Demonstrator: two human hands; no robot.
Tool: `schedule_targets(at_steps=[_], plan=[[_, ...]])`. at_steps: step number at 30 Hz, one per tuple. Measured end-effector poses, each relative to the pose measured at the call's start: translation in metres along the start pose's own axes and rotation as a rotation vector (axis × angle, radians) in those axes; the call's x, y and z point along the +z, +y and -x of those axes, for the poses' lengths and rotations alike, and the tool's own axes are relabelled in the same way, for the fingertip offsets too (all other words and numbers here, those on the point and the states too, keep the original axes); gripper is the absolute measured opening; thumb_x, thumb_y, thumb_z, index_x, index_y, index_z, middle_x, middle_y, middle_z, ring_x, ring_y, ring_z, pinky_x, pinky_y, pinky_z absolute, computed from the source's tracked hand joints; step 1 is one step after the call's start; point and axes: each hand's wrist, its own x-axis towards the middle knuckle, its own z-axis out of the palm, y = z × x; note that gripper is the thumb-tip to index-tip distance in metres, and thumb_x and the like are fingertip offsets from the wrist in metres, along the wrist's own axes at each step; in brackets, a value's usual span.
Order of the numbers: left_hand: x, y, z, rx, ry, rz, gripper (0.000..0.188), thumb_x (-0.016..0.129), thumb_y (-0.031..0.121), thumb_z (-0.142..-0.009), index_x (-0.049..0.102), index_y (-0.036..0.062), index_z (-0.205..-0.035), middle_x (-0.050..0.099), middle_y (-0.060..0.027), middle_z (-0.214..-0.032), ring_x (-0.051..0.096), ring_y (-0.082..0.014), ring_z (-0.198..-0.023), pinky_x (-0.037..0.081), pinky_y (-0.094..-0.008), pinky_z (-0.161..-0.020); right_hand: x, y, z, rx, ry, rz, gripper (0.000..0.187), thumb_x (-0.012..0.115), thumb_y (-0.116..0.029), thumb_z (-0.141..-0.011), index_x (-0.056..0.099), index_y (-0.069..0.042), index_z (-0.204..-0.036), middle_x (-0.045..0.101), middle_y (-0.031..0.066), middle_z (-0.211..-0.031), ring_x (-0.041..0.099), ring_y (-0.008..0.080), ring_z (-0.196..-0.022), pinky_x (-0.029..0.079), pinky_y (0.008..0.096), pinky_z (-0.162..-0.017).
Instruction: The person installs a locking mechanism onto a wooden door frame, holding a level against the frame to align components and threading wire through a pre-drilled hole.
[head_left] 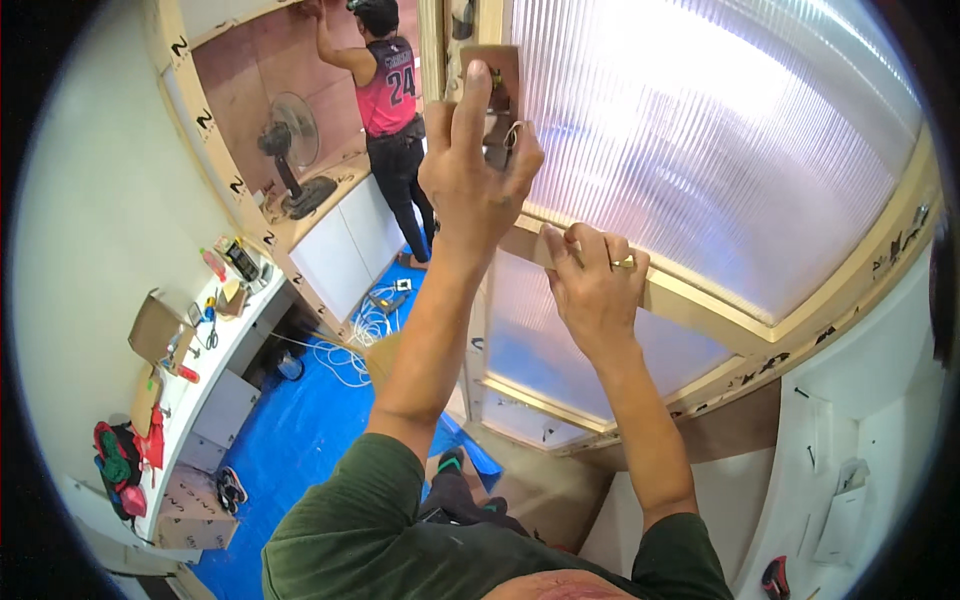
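Observation:
A wood-framed door with ribbed clear panels (690,120) stands in front of me, and both my arms are stretched toward it. At the upper left stile of the door, my left hand (475,185) presses a small brown rectangular plate (508,62), with the fingers closed around it. A thin pale loop shows beside that plate; what it is I cannot make out. Lower and to the right, my right hand (598,285) has its fingers curled over the door's wooden crossrail (690,302). A ring shows on one finger. The palm side of both hands is hidden.
Another person (388,90) stands at the far left, facing a wooden cabinet, near a standing fan (292,150). A white counter (225,345) holds boxes and tools. Blue sheeting (300,430) covers the floor, with white cable (350,355) loosely coiled on it. White panels (840,480) stand at right.

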Motion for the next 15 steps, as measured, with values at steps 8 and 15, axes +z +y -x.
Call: schedule_targets(at_steps=[8, 15], plan=[[0.014, -0.013, -0.076, 0.169, 0.041, 0.006, 0.069, 0.079, 0.014, -0.084, 0.057, 0.0026, -0.148, 0.064, -0.0159, -0.110, 0.067, -0.0289, -0.094, 0.057, -0.0393, -0.082, 0.000, -0.004, 0.001, 0.019, -0.023, 0.012, 0.036, 0.068, -0.017, -0.094, 0.073, -0.021, -0.129, 0.060, -0.0039, -0.112, 0.055, 0.0196, -0.106, 0.038, 0.0459, -0.091], [0.019, -0.005, -0.120, 0.150, -0.001, 0.039, 0.070, 0.078, 0.015, -0.083, 0.058, 0.0035, -0.149, 0.067, -0.0156, -0.112, 0.069, -0.0309, -0.097, 0.056, -0.0413, -0.089, 0.003, -0.001, 0.002, 0.024, 0.015, 0.025, 0.055, 0.090, -0.019, -0.075, 0.075, -0.023, -0.128, 0.062, -0.0044, -0.112, 0.055, 0.0219, -0.105, 0.037, 0.0474, -0.090]])
